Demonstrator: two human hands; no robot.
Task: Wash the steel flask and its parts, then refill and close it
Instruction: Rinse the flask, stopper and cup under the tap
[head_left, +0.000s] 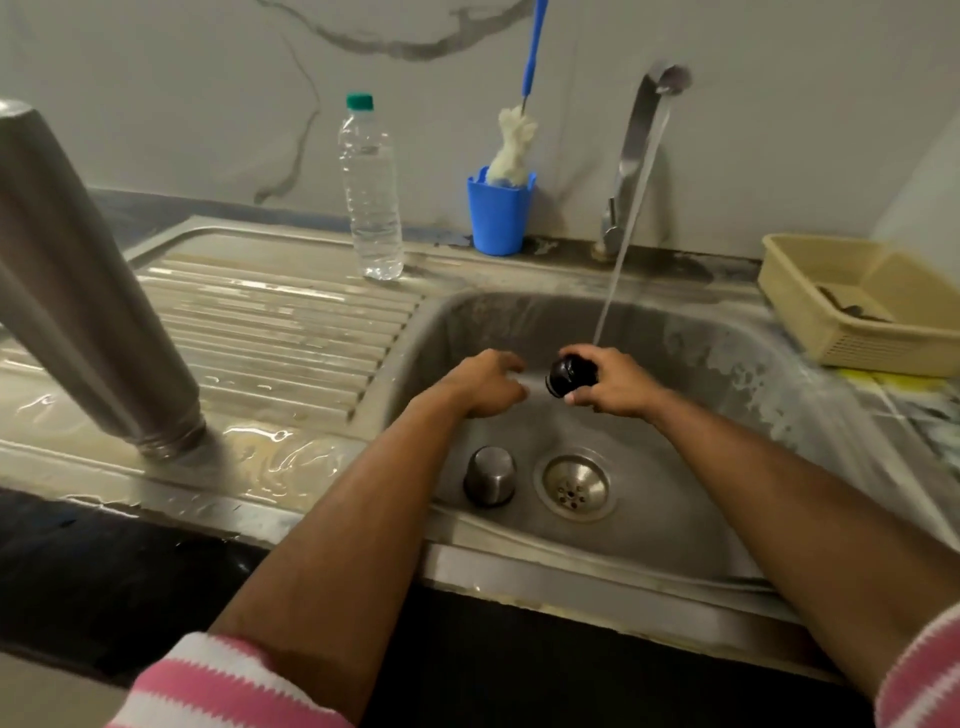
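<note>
Flask stopper (570, 375) — right hand (610, 384) (under tap)

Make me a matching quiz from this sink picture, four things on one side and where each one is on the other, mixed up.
Things:
1. flask
2. black stopper
3. steel cup
4. brush

Places:
A. in the blue holder
B. mouth down on the drainboard
C. upside down in the sink by the drain
D. in the right hand under the tap water

Pairs: 1-B, 2-D, 3-C, 4-A
</note>
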